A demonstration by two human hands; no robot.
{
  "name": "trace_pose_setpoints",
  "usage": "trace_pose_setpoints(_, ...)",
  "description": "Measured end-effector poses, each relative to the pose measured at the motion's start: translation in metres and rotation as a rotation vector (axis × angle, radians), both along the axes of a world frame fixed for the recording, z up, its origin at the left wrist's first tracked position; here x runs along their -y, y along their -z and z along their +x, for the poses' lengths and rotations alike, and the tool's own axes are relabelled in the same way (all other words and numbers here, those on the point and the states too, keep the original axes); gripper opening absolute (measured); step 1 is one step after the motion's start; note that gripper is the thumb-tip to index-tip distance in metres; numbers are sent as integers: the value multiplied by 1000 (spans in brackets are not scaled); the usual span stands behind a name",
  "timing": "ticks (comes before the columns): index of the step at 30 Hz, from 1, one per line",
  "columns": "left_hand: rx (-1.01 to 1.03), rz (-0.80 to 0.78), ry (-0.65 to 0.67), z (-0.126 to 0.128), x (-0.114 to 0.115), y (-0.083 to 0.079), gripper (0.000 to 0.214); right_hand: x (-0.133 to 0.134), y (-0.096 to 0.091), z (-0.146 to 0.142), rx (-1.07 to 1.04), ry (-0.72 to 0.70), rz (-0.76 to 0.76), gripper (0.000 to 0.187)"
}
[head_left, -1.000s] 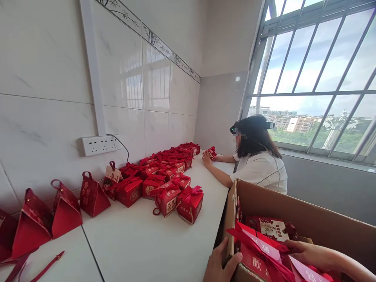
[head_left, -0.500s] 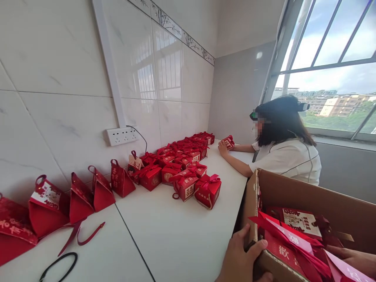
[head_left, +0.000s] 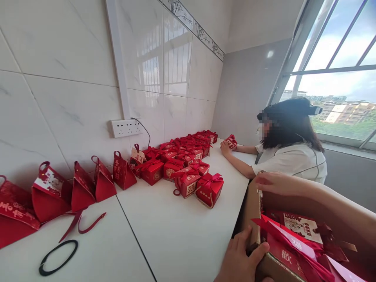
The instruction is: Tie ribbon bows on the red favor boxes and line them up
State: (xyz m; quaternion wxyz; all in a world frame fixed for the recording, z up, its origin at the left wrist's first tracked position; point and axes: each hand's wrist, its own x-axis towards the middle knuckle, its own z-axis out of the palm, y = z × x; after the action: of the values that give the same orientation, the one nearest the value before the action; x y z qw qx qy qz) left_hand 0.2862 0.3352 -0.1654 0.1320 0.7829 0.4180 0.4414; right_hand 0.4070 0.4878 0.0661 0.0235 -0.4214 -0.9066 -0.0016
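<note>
An open cardboard box (head_left: pixel 255 203) stands at the lower right beside the table. My left hand (head_left: pixel 242 256) is closed round its near left corner, the thumb over the rim. At the far left corner, my right hand (head_left: pixel 273 181) lies over the rim with its fingers hooked on the edge, the forearm crossing above the box. Inside are red gift boxes with ribbons; a red gift box (head_left: pixel 284 252) with pale lettering lies nearest, and a cream printed tag (head_left: pixel 302 226) shows behind it.
Clustered red gift boxes (head_left: pixel 210 190) stand on the white table (head_left: pixel 179 231) along the tiled wall. Red pouches (head_left: pixel 84 190) line the left, near a loose ribbon (head_left: pixel 92 225) and a black loop (head_left: pixel 58 256). Across the table, another person (head_left: pixel 293 156) holds a red gift box (head_left: pixel 230 142).
My right hand has moved from inside the cardboard box, at its right, up to the far left rim. My left hand stays on the near corner. The view has shifted slightly.
</note>
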Motion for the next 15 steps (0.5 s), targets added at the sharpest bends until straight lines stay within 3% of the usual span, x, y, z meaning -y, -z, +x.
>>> trace_pose_setpoints(1,2,21,-21,2,0,3,88,-5,-3,-20,58,-72,-58,18)
trace_pose_setpoints(5,4,31,-108,14,-7,19,66,-20,-8,-108,84,-247,-40,21)
trace_pose_setpoints(7,51,-86,-143,20,-13,24,53,-28,-1,-155,59,-279,-18,22)
trace_pose_setpoints(10,211,-328,-238,31,-21,25,59,-39,18,-217,6,-277,-8,30)
trace_pose_setpoints(15,349,-499,-344,41,-21,17,68,-40,43,-281,0,-285,-51,63)
